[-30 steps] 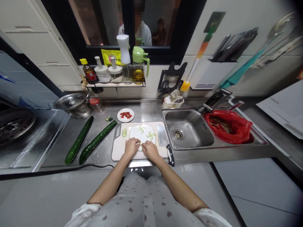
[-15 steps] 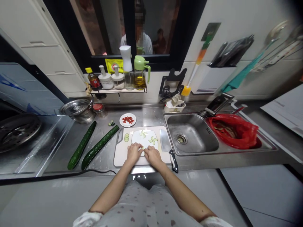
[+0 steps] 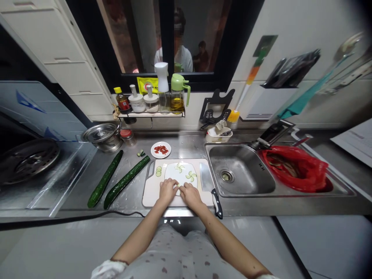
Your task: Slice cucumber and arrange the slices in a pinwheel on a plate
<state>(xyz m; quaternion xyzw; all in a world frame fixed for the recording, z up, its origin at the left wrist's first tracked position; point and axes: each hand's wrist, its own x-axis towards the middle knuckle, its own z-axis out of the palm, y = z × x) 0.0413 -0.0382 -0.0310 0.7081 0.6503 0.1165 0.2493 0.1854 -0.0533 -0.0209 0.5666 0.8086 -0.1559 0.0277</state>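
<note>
Head view: the one view, looking down on a brushed steel worktop beside a steel sink.
White rounded-square plate: lies on a cream cutting board with a grey edge, its near side partly hidden by the hands.
Pale green slice pinwheels: one near the plate's far edge, another towards its right side.
Left hand: bare, over the plate's near left part, fingers bent and tips turned inward; a small pale green piece shows at the fingertips, though whether it is pinched or just touched I cannot tell.
Right hand: bare, fingers curled, tips close to the left hand's and to the same piece; what they grip, if anything, is hidden.
Spare slices: an overlapping row of round, pale green slices rests on the board, left of the plate.
Broad steel knife with a black handle: lies on the board's right side, its handle past the edge, neither hand on it.
Step in hand: probably setting small slices into another pinwheel at the plate's near side.
Next move: judging by the finished pair, it calls for light fingertip placing, with slices fanned evenly and the two patterns undisturbed.
</note>
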